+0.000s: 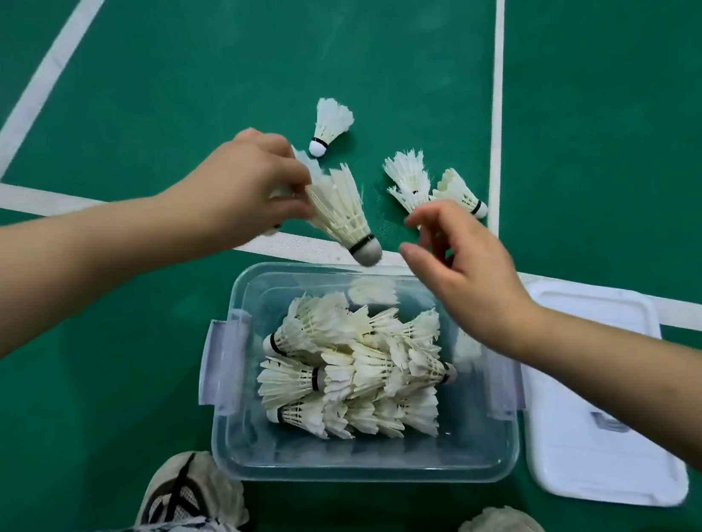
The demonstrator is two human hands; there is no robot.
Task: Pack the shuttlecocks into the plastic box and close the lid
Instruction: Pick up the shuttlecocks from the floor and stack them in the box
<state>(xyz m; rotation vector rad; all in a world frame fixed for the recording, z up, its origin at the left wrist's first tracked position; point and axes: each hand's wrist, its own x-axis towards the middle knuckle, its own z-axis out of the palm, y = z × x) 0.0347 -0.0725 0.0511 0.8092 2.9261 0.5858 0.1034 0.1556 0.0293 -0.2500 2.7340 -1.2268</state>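
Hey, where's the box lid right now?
In the head view, the lid lies flat on the green floor at lower right, just right of the plastic box.

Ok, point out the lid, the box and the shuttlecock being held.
lid (580, 459): head view, on its flat middle.
box (366, 464): head view, on its near wall.
held shuttlecock (339, 209): head view, on its feather skirt.

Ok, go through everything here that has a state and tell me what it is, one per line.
plastic box: open, part full.
lid: off, flat on the floor beside the box.
left hand: pinches one shuttlecock by its feathers, cork down.
right hand: open, empty.
loose shuttlecocks: lying on the floor beyond the box.
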